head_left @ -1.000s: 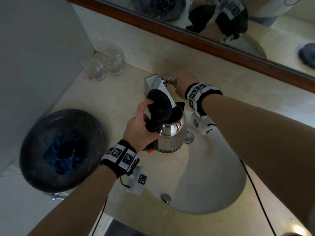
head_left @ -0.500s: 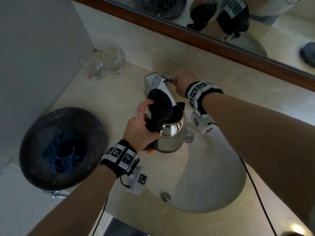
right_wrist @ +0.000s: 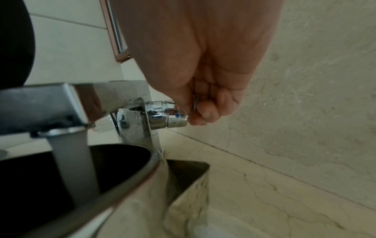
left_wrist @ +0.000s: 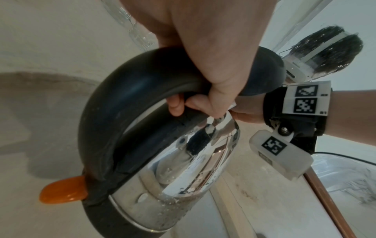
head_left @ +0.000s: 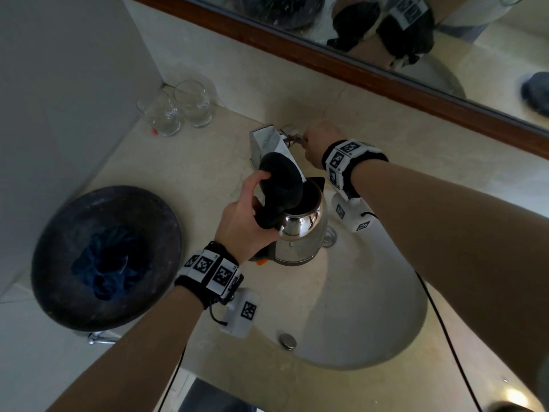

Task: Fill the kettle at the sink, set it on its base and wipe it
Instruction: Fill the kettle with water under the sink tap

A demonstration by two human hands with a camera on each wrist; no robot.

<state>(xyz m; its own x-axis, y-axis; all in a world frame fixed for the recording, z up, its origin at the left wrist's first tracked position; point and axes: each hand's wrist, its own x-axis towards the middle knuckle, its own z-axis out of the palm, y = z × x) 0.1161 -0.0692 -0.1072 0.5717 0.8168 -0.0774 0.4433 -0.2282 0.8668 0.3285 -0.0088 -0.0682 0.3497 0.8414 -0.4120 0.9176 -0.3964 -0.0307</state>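
A shiny steel kettle [head_left: 300, 236] with a black handle [left_wrist: 114, 103] and its black lid [head_left: 282, 185] flipped up hangs over the sink basin [head_left: 371, 316], under the chrome tap spout [head_left: 267, 144]. My left hand [head_left: 246, 221] grips the handle [head_left: 267, 218]; in the left wrist view my left hand [left_wrist: 203, 67] curls its fingers round it. My right hand [head_left: 319, 142] grips the tap lever [right_wrist: 168, 116] behind the spout [right_wrist: 44, 103]. A stream of water [right_wrist: 69, 164] runs from the spout into the kettle's open mouth [right_wrist: 114, 162]. An orange switch [left_wrist: 61, 191] sticks out at the kettle's foot.
Two empty glasses [head_left: 178, 111] stand at the back left corner of the marble counter [head_left: 184, 176]. A dark round bowl [head_left: 74, 227] with a crumpled blue cloth [head_left: 110, 269] sits on the left. A wood-framed mirror [head_left: 356, 66] runs along the back wall.
None of note: both hands, the kettle and the tap stay where they were.
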